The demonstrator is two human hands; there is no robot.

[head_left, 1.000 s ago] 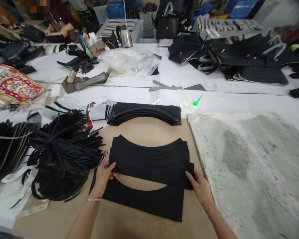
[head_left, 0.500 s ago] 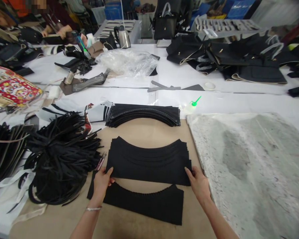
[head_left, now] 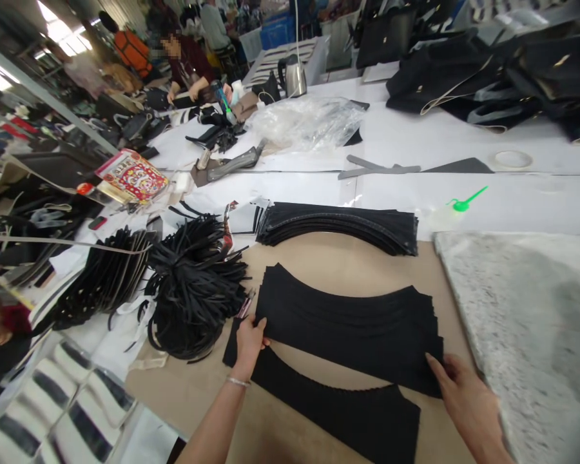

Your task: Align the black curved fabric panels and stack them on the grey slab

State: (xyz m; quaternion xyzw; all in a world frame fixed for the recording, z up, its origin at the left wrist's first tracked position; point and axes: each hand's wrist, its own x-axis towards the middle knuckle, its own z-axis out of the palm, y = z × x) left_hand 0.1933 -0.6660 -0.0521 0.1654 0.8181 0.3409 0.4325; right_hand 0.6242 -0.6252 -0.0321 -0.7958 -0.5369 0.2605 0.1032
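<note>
A fanned stack of black curved panels (head_left: 348, 328) lies on the brown board, its concave edge facing away from me. My left hand (head_left: 251, 339) pinches the near left corner, thumb on top. At the near right corner my right hand (head_left: 457, 380) grips the same stack, thumb above and fingers partly hidden. Closer to me is another black curved panel (head_left: 338, 409) with a notched edge, partly beneath my left hand. Beyond the held stack sits a thick pile of black curved pieces (head_left: 338, 224).
A bundle of black strips (head_left: 188, 283) lies left of my left hand. A grey-white stained slab (head_left: 526, 309) borders the brown board (head_left: 280, 425) on the right. Farther back are a green-tipped bottle (head_left: 461, 205), clear plastic (head_left: 309, 122) and a kettle (head_left: 294, 76). Other people are at the left.
My view has swung left, so everything appears farther right and more of the left side shows. Both hands still grip the panel stack, with little visible movement against the board.
</note>
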